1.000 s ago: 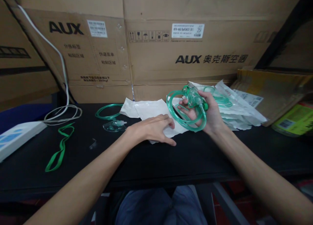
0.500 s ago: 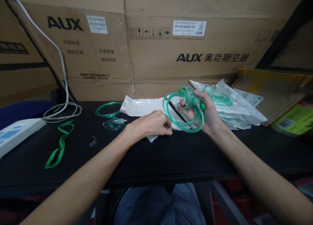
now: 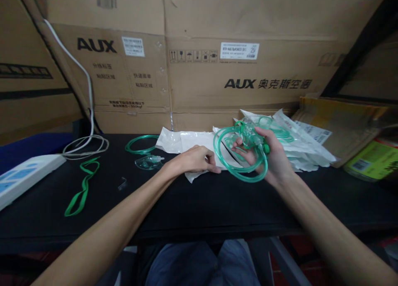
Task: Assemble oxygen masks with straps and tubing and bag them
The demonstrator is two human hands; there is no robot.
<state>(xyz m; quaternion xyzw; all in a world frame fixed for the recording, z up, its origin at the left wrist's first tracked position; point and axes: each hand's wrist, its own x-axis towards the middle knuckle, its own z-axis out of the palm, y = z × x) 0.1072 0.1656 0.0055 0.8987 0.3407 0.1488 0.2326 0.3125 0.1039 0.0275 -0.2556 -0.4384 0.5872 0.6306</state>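
A black counter point(image 3: 248, 211) spreads beneath the left hand point(image 3: 197, 158) and the right hand point(image 3: 270, 157). Beyond both stands a brown cardboard wall point(image 3: 199, 20) printed "AUX"; more cardboard point(image 3: 34, 112) closes the space far left of the left hand. Below the right hand, a grey bar point(image 3: 289, 261) slants over reddish floor point(image 3: 314, 275). The light is dim.

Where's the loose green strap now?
Head view, left side: the green strap lies on the table between the white box and the small clear piece.
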